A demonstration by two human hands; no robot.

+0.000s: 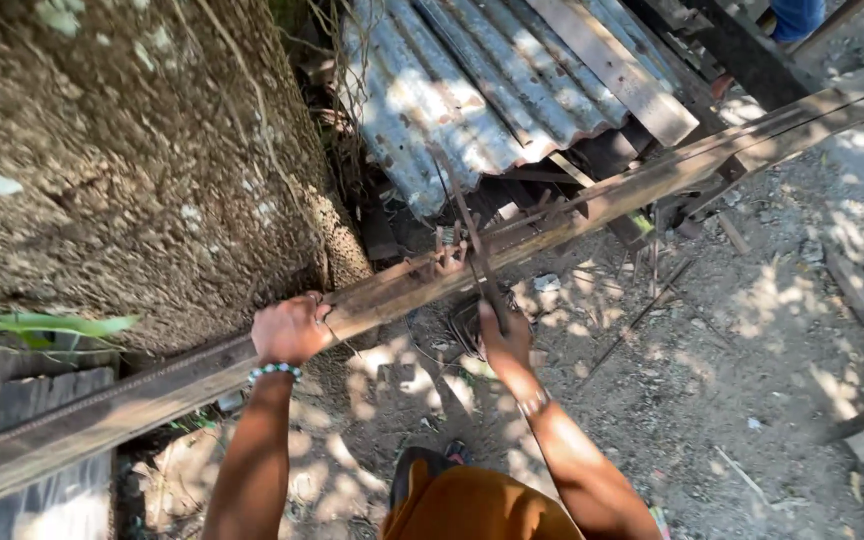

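The left hand [290,330] is curled tight around a thin steel rod [324,312] lying along the long wooden beam [592,200]. The right hand [505,335] is clenched on the handle of a rusty bending lever [467,235] standing up from the beam, beside the tree trunk [132,160].

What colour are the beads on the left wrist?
The bead bracelet is white with turquoise-green beads, seen best in the head view.

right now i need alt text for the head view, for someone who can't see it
Seen from above, a person's left hand grips a long wooden beam running diagonally across the frame, while the right hand holds a thin metal lever fixed to it. Rusty corrugated metal sheets, a large tree trunk and dappled dirt ground surround them.
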